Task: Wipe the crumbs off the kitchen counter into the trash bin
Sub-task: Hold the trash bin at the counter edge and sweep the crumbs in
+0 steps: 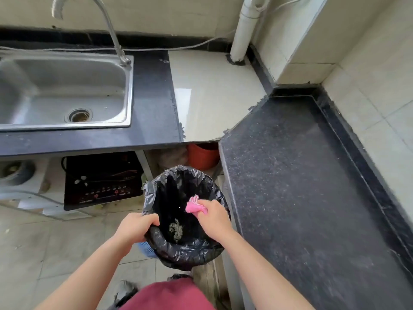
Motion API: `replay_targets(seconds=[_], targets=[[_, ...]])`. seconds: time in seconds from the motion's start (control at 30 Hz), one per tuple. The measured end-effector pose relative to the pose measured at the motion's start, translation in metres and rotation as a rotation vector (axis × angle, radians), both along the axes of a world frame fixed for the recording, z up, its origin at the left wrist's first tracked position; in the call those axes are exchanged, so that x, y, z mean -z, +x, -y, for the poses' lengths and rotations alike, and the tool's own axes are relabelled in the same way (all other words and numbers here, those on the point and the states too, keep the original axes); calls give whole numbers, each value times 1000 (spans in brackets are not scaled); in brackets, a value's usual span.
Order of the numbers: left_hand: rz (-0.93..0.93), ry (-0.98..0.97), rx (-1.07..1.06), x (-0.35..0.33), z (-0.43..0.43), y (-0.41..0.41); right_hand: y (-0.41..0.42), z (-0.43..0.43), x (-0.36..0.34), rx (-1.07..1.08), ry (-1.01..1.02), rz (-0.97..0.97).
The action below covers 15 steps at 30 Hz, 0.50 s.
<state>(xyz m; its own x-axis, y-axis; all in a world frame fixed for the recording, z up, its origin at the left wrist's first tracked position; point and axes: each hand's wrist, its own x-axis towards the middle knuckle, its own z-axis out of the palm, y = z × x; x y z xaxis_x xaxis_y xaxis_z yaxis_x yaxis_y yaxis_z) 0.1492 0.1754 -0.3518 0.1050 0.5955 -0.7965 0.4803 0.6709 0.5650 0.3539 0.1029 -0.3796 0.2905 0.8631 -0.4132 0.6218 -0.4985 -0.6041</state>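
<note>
Crumbs [176, 230] sit clumped deep inside the trash bin [190, 250], just beside the counter's [301, 198] edge. My left hand [136, 227] grips its bagged rim; my right hand [214, 218] pinches a bunched pink cloth [194, 205] over the opening. I judge a loose pinch could drop the cloth in, or a tug could tilt the bin. Farther off, the speckled counter could hide leftover crumbs.
</note>
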Motion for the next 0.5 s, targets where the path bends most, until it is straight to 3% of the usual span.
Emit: replay_targets(seconds=[0.2,0.5], targets=[[49,37,-221,-4,11,-100,-82,-17,-21,-37,-56,20],[160,23,-543,20,12,-346,-335,-66,-15,-150,-25,93]])
